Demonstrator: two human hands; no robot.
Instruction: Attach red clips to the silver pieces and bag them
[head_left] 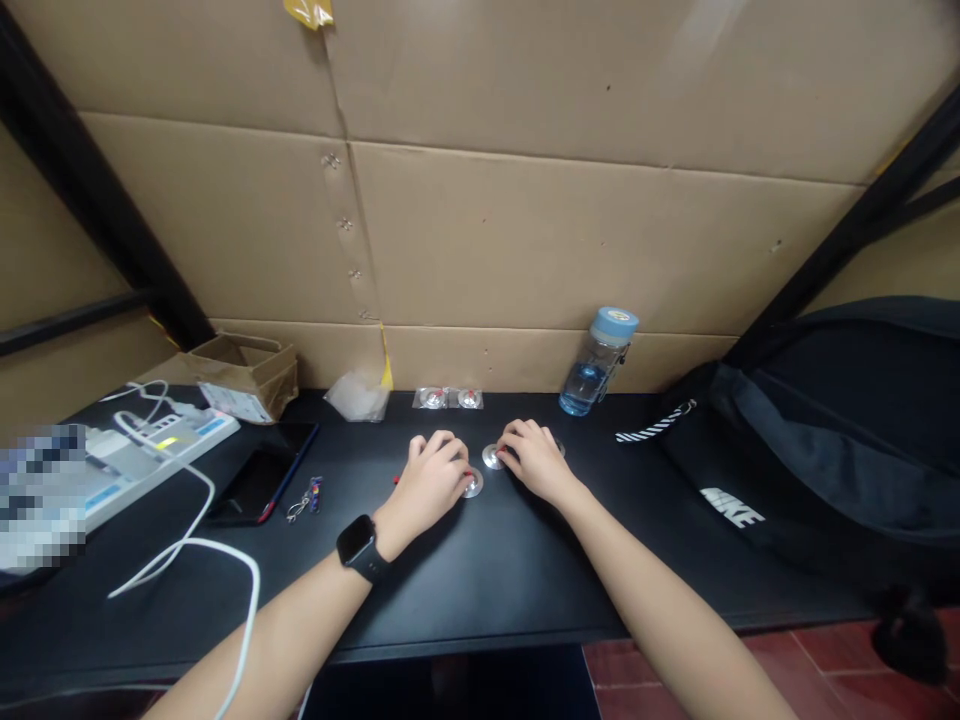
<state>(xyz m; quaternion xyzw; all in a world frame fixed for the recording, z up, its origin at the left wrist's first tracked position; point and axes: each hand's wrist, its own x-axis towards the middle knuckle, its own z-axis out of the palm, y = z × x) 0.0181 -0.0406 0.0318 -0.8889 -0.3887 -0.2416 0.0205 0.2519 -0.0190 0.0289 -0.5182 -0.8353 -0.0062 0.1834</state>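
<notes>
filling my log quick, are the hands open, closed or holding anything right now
Left hand: curled at a silver disc; grip cannot be told.
Right hand: curled at another silver disc; grip cannot be told.

Your left hand partly hides a silver disc, your right hand another disc; at three o'clock, the Nike backpack is cropped.

Soft, moderate indoor light; pale streak of glare high on cardboard wall, dull sheen across black tabletop. Backpack sinking into shadow. Wide-angle stretch at edges! Silver discs soft, fine detail lost; blocky pixelation far left.
</notes>
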